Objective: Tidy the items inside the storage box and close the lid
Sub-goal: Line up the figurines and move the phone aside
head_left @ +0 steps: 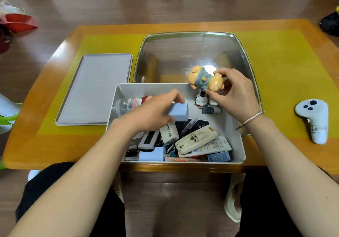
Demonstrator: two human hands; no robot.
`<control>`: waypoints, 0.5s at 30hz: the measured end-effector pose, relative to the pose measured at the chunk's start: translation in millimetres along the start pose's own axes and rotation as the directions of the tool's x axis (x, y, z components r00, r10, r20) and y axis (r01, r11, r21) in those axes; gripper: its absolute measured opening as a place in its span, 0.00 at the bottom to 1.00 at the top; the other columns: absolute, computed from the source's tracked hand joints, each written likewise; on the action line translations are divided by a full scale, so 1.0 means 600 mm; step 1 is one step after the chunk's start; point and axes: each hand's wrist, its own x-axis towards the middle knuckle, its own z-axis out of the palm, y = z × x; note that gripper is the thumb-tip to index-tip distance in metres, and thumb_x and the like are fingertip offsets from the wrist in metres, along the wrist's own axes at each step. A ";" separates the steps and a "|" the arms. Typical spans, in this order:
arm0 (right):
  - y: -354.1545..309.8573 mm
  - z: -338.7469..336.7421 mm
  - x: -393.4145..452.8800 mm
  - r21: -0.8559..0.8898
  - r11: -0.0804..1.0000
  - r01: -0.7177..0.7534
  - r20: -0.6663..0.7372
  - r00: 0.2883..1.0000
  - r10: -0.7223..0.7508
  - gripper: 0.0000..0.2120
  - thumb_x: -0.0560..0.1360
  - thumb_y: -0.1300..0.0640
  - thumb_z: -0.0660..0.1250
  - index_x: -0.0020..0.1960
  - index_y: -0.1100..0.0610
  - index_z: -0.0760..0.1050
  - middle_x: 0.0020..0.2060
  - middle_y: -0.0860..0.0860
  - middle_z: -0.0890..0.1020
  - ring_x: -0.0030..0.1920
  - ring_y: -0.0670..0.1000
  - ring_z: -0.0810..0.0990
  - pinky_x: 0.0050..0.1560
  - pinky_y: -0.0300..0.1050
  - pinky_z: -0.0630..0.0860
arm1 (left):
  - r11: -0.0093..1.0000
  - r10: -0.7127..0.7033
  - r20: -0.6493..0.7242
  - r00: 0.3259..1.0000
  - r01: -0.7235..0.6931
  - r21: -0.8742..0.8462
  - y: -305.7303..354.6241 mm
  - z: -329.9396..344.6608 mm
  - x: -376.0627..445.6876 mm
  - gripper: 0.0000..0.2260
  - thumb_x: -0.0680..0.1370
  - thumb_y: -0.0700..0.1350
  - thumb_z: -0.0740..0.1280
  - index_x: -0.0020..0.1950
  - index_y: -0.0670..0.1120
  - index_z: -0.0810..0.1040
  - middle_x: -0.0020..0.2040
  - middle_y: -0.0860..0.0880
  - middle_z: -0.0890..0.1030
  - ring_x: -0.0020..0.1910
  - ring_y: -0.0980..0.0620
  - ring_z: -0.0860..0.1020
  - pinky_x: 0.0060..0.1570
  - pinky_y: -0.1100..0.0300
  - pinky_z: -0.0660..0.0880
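Note:
A grey storage box (236,141) stands at the table's front edge, its clear lid (183,53) hinged open behind it. My left hand (154,112) grips a light blue block (178,111) above the box's middle. My right hand (233,91) pinches a tan figurine in blue clothes (202,79) over the box's far right corner. Inside lie a small white figurine (200,100), a nail polish bottle (211,110), a MINI FAN box (169,133), two remotes (198,142), a second blue block (151,154) and a dotted blue box (218,157).
A flat grey tray (95,88) lies left of the box on the yellow mat (284,62). A white game controller (313,119) rests at the right. A clear bottle (124,105) sits in the box's left part. Red bags (16,23) lie on the floor, far left.

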 end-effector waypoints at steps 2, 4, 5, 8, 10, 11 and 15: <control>0.000 0.001 -0.002 0.004 1.000 0.002 0.006 1.000 -0.002 0.20 0.65 0.55 0.76 0.55 0.56 0.75 0.46 0.51 0.78 0.43 0.47 0.74 0.45 0.32 0.68 | 1.000 -0.015 0.122 0.992 0.012 0.022 -0.004 -0.007 -0.011 0.24 0.74 0.38 0.71 0.63 0.56 0.66 0.61 0.58 0.72 0.60 0.56 0.70 0.58 0.61 0.68; 0.001 0.001 -0.003 0.005 1.000 0.008 0.013 1.000 -0.008 0.20 0.65 0.54 0.75 0.55 0.56 0.75 0.46 0.50 0.77 0.43 0.47 0.74 0.44 0.31 0.67 | 0.997 -0.015 0.205 0.979 -0.002 0.083 -0.010 -0.014 -0.020 0.24 0.74 0.38 0.70 0.64 0.55 0.69 0.62 0.58 0.72 0.62 0.56 0.70 0.61 0.59 0.68; 0.001 0.002 -0.003 0.005 1.000 0.013 0.016 1.000 -0.013 0.20 0.65 0.54 0.75 0.55 0.56 0.75 0.46 0.50 0.78 0.43 0.47 0.74 0.44 0.31 0.67 | 0.993 -0.021 0.241 0.970 -0.007 0.115 -0.015 -0.021 -0.024 0.23 0.74 0.37 0.69 0.63 0.56 0.71 0.62 0.58 0.73 0.62 0.56 0.70 0.62 0.58 0.68; 0.001 0.003 -0.002 -0.002 1.000 0.021 0.026 0.999 -0.021 0.20 0.65 0.54 0.76 0.54 0.56 0.75 0.46 0.51 0.78 0.43 0.48 0.74 0.44 0.32 0.67 | 0.981 -0.087 0.336 0.938 0.023 0.191 -0.028 -0.040 -0.035 0.21 0.74 0.35 0.65 0.56 0.60 0.77 0.62 0.58 0.74 0.64 0.55 0.69 0.66 0.53 0.67; 0.001 0.004 -0.002 -0.008 1.000 0.022 0.035 0.999 -0.022 0.20 0.65 0.54 0.76 0.55 0.56 0.75 0.46 0.51 0.78 0.44 0.48 0.75 0.43 0.32 0.68 | 0.983 -0.116 0.326 0.938 0.062 0.173 -0.031 -0.045 -0.036 0.15 0.73 0.40 0.66 0.49 0.60 0.81 0.61 0.59 0.76 0.63 0.57 0.71 0.66 0.54 0.67; 0.000 0.005 -0.003 -0.010 1.000 0.021 0.040 0.999 -0.021 0.20 0.66 0.54 0.76 0.55 0.56 0.75 0.46 0.51 0.78 0.44 0.48 0.75 0.44 0.33 0.68 | 0.988 -0.115 0.284 0.952 0.079 0.135 -0.028 -0.042 -0.034 0.11 0.73 0.43 0.66 0.47 0.59 0.82 0.58 0.59 0.78 0.60 0.59 0.73 0.64 0.55 0.69; -0.003 0.007 -0.006 -0.004 1.000 0.022 0.059 0.998 -0.022 0.21 0.66 0.54 0.76 0.56 0.55 0.75 0.47 0.50 0.78 0.45 0.46 0.75 0.45 0.34 0.70 | 0.974 0.005 0.028 1.000 -0.011 0.228 -0.016 -0.006 -0.008 0.13 0.74 0.53 0.65 0.57 0.53 0.78 0.57 0.54 0.77 0.59 0.54 0.73 0.61 0.54 0.70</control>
